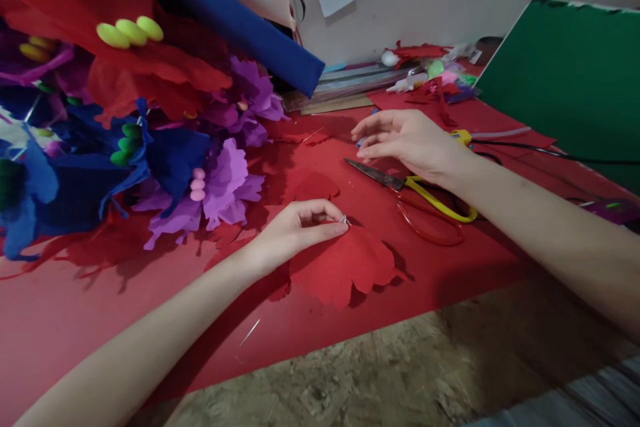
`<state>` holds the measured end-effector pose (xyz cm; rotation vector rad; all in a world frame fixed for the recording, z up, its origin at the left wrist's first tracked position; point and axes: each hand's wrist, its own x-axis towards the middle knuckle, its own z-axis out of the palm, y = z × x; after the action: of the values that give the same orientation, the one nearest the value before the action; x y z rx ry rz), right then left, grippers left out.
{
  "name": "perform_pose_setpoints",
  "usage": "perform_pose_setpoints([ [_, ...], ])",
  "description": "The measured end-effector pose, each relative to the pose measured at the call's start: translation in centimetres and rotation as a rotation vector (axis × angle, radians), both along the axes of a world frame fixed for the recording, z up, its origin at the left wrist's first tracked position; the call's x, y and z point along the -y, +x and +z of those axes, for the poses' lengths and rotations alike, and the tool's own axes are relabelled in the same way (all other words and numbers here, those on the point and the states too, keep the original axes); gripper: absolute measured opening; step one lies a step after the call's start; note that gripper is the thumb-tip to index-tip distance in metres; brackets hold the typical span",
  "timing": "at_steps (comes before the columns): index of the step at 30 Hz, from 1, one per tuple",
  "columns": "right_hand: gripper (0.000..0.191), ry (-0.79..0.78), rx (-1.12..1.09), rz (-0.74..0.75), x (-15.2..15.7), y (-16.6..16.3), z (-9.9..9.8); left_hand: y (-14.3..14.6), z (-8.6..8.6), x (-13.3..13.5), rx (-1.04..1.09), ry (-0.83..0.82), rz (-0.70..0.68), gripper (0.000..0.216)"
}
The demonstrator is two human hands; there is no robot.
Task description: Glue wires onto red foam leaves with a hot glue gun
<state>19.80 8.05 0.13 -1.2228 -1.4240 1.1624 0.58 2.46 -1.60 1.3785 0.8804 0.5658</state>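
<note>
My left hand (300,227) pinches a thin metal wire or pin at the top of a red felt petal piece (345,267), which lies on the red sheet (100,307). Farther back, my right hand (405,140) hovers flat with its fingers apart, just beyond the scissors (415,190) with yellow and red handles. It holds nothing. A loose needle-like wire (249,332) lies on the sheet near my left forearm.
A large bunch of red, purple and blue felt flowers (150,133) fills the left. A blue roll (240,20) leans behind it. A green board (570,73) stands at the right; scraps and a black cable (550,152) lie at the back. Bare wood (380,373) shows in front.
</note>
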Motion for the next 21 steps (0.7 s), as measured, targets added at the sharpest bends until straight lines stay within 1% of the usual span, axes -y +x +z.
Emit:
perform_pose_setpoints([
  [8,0.028,0.037,-0.029,0.026,-0.6,-0.3,-0.3,0.1,0.1,-0.1,0.011,-0.005,-0.002,0.006],
  [12,0.029,-0.021,-0.043,0.027,-0.5,-0.7,0.0,0.1,0.0,-0.1,0.001,0.005,-0.004,0.006],
  [15,0.027,-0.062,-0.096,0.062,-0.4,-1.0,0.3,0.1,0.1,-0.1,-0.012,0.024,-0.004,0.006],
  [18,0.028,-0.074,-0.163,0.127,-0.4,-1.1,0.3,0.0,0.2,-0.2,-0.079,0.115,-0.007,0.008],
  [21,0.029,-0.077,-0.239,0.190,-0.4,-1.1,0.1,-0.2,0.2,-0.2,-0.239,0.304,-0.016,0.009],
])
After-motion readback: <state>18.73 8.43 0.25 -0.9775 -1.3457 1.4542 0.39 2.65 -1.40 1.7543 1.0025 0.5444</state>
